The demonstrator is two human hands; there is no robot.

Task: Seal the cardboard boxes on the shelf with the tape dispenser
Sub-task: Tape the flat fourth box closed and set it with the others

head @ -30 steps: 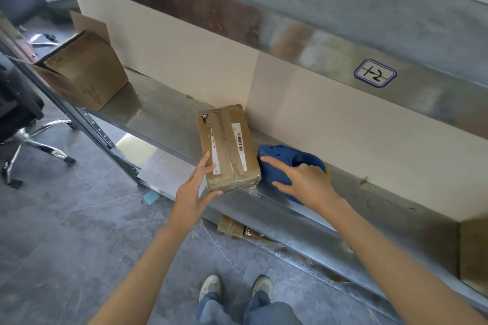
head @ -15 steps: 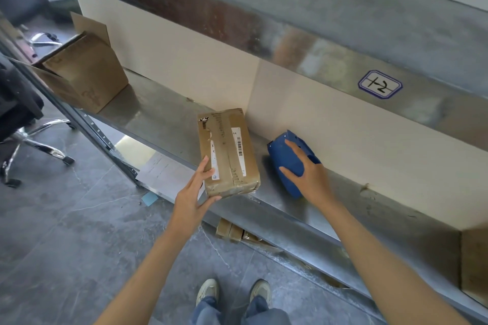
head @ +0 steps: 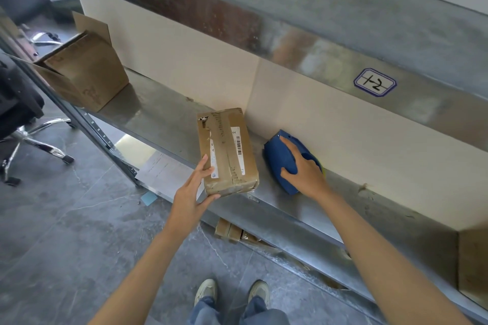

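The right hand (head: 303, 169) has wrapped over the dispenser (head: 277, 158), now tipped up on the shelf (head: 158, 119) beside the box (head: 227, 150). The left hand (head: 192, 190), fingers straight, braces the box's corner. Lifted loosely, the dispenser could slip.

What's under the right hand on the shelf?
A blue tape dispenser on the metal shelf; the right hand grips it from above. A yellow sliver shows past the fingers. The part beneath the palm, and any tape roll, is hidden.

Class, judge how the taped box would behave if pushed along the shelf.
The box lies flat on its broad face, so it probably slides rather than tips. Its crumpled near end suggests soft card that may dent if squeezed.
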